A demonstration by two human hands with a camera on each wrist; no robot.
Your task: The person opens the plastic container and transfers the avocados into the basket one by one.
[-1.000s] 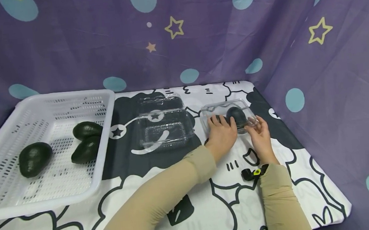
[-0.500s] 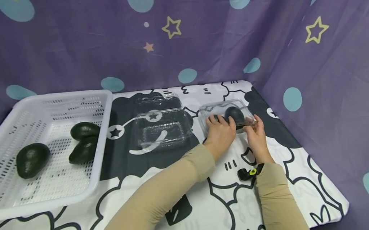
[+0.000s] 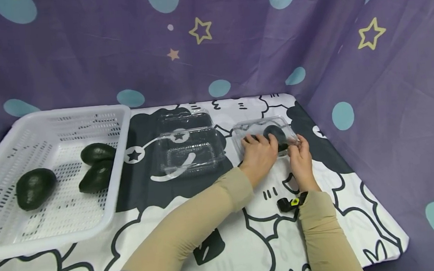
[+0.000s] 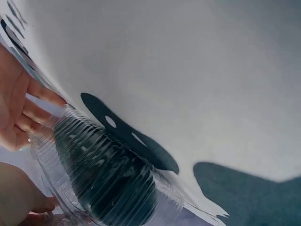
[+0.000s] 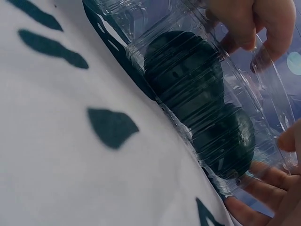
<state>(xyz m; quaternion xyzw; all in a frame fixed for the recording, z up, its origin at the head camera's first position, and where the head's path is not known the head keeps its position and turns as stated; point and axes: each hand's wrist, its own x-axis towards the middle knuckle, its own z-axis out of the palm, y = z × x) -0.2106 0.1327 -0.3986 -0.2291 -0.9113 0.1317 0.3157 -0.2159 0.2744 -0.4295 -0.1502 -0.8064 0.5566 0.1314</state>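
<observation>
A clear plastic clamshell box (image 3: 240,144) sits on the cloth at right of centre. Dark avocados (image 5: 183,70) lie side by side inside it, seen through the ribbed wall. My left hand (image 3: 258,157) reaches over the box's near side; in the right wrist view its bent fingers (image 5: 263,52) hook over the rim. My right hand (image 3: 301,160) grips the right end, thumb on the upper edge and fingers along the end wall. Part of the avocados is hidden behind the left hand in the head view.
A white perforated basket (image 3: 110,212) at left holds several avocados (image 3: 35,188). Between basket and held box lies an open clear clamshell (image 3: 193,150). A purple curtain (image 3: 255,43) hangs behind the table, whose right edge slants down beside my right arm.
The head view has shifted slightly. My right fingers have drawn a little closer together at the box's right end. My left hand has barely moved on the near side.
</observation>
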